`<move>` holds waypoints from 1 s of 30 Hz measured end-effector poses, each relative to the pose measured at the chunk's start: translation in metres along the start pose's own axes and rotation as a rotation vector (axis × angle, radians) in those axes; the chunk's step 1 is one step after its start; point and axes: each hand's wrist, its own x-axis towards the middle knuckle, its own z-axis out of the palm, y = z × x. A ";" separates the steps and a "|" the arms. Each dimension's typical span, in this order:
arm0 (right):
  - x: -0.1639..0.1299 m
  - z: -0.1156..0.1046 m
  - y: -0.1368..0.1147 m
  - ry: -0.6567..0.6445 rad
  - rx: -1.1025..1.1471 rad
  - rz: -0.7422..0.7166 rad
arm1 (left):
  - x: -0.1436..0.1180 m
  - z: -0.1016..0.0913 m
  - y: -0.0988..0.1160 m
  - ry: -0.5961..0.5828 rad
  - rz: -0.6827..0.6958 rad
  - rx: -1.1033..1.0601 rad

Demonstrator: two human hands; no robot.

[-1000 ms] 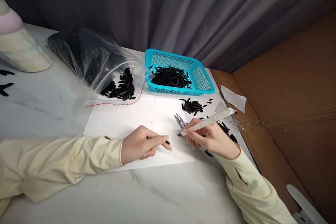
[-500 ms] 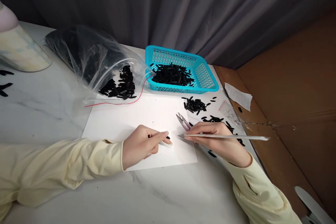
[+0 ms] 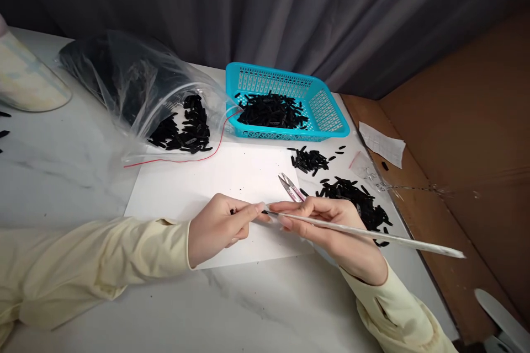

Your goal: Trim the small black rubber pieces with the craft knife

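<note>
My left hand (image 3: 223,223) is closed, thumb and fingers pinching a small black slender piece (image 3: 264,211) over a white paper sheet (image 3: 248,174). My right hand (image 3: 331,229) grips a long, thin, pale-handled pointed tool (image 3: 397,238) like a pen. The tool's dark tip meets the black piece at my left fingertips; the exact contact is too small to make out. Thread snips (image 3: 292,187) with pink handles lie just beyond my right fingers. Loose black pieces (image 3: 351,196) are heaped behind my right hand.
A turquoise basket (image 3: 331,131) with black pieces stands at the back, beside a clear zip bag (image 3: 132,83) of more. Another small black pile (image 3: 310,160) lies before the basket. Right: a small plastic bag (image 3: 364,168), a paper slip (image 3: 383,143) and cardboard (image 3: 467,121).
My right hand has moved left, bringing the tool's tip from a short gap away to the black piece. The tool's rear end has swung downward. My left hand keeps its pinch.
</note>
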 end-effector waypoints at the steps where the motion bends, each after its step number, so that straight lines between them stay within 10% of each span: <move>1: 0.000 0.000 0.001 -0.001 0.008 0.008 | 0.000 0.000 0.000 0.002 0.000 -0.004; 30: 0.001 0.002 0.003 -0.041 0.042 0.017 | 0.001 -0.001 0.001 -0.017 -0.036 -0.050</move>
